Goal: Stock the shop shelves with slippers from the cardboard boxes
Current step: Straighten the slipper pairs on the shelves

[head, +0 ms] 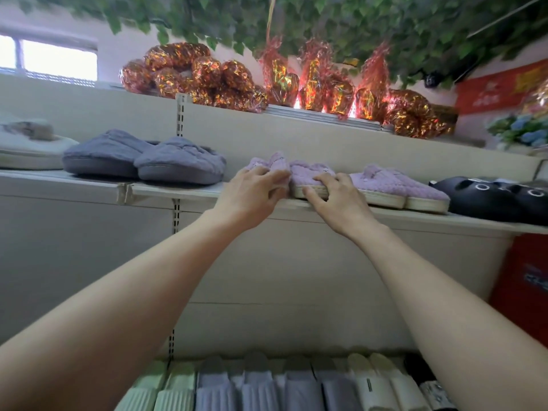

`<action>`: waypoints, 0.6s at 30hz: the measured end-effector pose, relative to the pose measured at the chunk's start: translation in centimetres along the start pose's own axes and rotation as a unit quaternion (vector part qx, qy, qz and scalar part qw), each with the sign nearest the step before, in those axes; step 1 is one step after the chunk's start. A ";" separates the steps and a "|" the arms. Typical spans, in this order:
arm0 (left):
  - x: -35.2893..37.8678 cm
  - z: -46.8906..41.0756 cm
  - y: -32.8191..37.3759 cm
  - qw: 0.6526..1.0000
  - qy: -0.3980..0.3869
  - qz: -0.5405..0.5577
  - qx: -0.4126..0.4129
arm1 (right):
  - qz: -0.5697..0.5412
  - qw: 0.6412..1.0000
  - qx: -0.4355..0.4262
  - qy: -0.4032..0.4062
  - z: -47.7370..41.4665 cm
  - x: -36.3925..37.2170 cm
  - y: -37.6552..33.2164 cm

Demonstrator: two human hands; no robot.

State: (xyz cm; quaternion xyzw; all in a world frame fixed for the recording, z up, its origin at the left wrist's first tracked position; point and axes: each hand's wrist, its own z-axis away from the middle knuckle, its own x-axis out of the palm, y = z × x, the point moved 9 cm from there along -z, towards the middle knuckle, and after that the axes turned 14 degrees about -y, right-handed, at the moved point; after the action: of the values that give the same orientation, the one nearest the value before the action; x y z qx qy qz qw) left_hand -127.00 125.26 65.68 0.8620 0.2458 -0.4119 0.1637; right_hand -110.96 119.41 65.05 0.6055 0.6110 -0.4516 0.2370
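Forearms nearest us rise to the upper shelf [178,191]. Left to right: a grey-blue pair [142,161]; our left hand [255,191], fingers curled over the left lilac slipper [274,164]; our right hand [335,197], pinching the right lilac slipper [308,175] at its sole; a second lilac pair [394,185]; black cat-faced slippers [492,200]. Both held slippers sit at the shelf's near lip, so we judge an early release could tip them off. Open room lies left of them; rightward the neighbours crowd close.

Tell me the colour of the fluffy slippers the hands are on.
Pale lilac slippers with cream soles, clearest in the head view.
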 end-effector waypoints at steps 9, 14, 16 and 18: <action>0.6 -0.6 0.2 0.998 0.009 -0.051 -0.040 | 0.000 0.999 -0.031 0.028 1.5 -1.8 1.0; -0.8 -1.1 5.3 0.995 0.072 -0.066 0.020 | 0.046 0.992 -0.017 0.113 4.0 -6.9 6.7; -0.7 -1.7 8.6 0.995 0.083 -0.026 0.044 | 0.062 0.992 0.016 0.113 4.3 -8.2 10.7; 0.3 -2.9 12.2 0.995 0.079 0.001 0.064 | 0.062 0.993 0.045 0.091 4.2 -8.9 14.6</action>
State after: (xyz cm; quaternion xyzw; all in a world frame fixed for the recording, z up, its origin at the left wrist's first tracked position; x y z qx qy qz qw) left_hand -118.22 116.69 68.21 0.9008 0.2296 -0.3577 0.0886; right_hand -96.73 109.12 66.61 0.6911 0.5699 -0.4061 0.1806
